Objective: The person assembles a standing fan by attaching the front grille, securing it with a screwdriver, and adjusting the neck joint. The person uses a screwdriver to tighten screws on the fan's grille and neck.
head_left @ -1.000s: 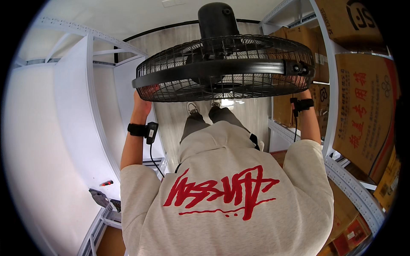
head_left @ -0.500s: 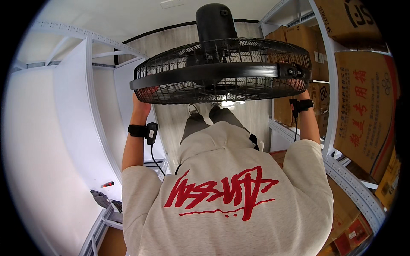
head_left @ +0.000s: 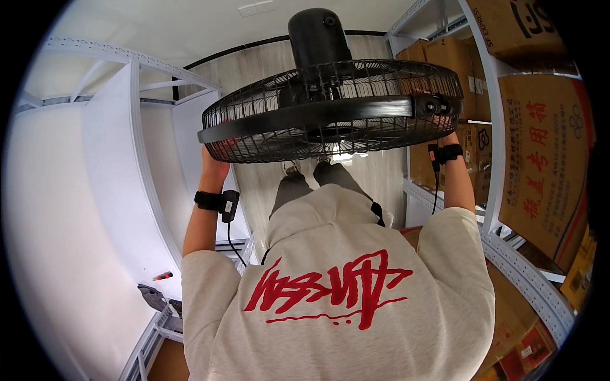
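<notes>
A large black fan head point(head_left: 311, 114) with a round wire cage is held up in front of my body, its dark band running across the middle. The cylindrical motor housing point(head_left: 319, 39) sticks out from the far side of the cage. My left hand point(head_left: 216, 162) grips the cage's left rim from below, its fingers partly showing through the wires. At the opposite rim, near a clip on the band, my right hand point(head_left: 448, 132) holds the cage; most of that hand is hidden behind the wires. Each wrist wears a black strap with a small cabled box.
White shelving point(head_left: 130, 159) stands close on the left, with a small red and black tool point(head_left: 162, 276) on its surface. Racks on the right hold several cardboard boxes point(head_left: 540, 165). Beyond the fan are the wood-look floor point(head_left: 244, 63) and a pale wall.
The fan has tilted slightly, with its left side lower and nearer to me. My left hand has come down a little with it; the right hand keeps its grip.
</notes>
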`<move>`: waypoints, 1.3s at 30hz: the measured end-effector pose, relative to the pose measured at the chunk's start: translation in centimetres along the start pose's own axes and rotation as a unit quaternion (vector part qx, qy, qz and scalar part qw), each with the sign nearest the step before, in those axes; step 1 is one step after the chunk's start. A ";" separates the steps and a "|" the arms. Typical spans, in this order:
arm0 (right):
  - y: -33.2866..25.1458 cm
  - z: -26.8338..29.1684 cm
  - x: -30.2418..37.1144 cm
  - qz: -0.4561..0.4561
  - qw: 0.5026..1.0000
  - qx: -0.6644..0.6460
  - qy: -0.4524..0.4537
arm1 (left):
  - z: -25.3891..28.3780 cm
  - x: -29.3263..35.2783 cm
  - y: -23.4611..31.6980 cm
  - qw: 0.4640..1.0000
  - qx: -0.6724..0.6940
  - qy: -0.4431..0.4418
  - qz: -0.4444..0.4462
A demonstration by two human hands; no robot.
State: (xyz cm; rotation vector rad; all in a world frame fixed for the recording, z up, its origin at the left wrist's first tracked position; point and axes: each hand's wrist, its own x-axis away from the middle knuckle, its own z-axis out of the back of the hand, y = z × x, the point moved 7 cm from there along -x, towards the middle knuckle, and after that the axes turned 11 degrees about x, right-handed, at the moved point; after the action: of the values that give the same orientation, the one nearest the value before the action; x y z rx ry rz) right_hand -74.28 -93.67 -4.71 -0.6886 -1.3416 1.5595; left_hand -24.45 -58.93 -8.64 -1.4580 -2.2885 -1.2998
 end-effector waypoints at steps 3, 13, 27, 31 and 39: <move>-0.3 -0.2 -0.3 0.003 1.000 0.000 -0.006 | -0.1 -0.1 0.1 0.995 0.006 -0.098 -0.003; -0.5 -0.5 -0.8 0.008 1.000 0.008 -0.008 | 0.7 0.1 0.1 0.997 -0.034 -0.065 0.007; 0.8 -1.2 -1.0 0.025 0.999 0.032 -0.014 | 1.7 -0.9 -0.6 0.999 0.012 -0.047 -0.013; 2.1 -0.7 -1.2 0.045 0.998 0.041 -0.018 | 1.0 -1.7 -1.8 0.990 0.092 -0.098 -0.045; 3.9 -0.7 -2.7 0.099 0.981 0.154 -0.061 | 5.1 -1.5 -6.3 0.979 0.099 -0.040 -0.172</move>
State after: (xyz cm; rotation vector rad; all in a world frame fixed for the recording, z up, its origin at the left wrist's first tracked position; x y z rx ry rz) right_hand -73.68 -95.63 -8.98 -0.5513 -1.1098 1.9457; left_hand -27.05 -57.30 -16.24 -1.1039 -2.7238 -1.0601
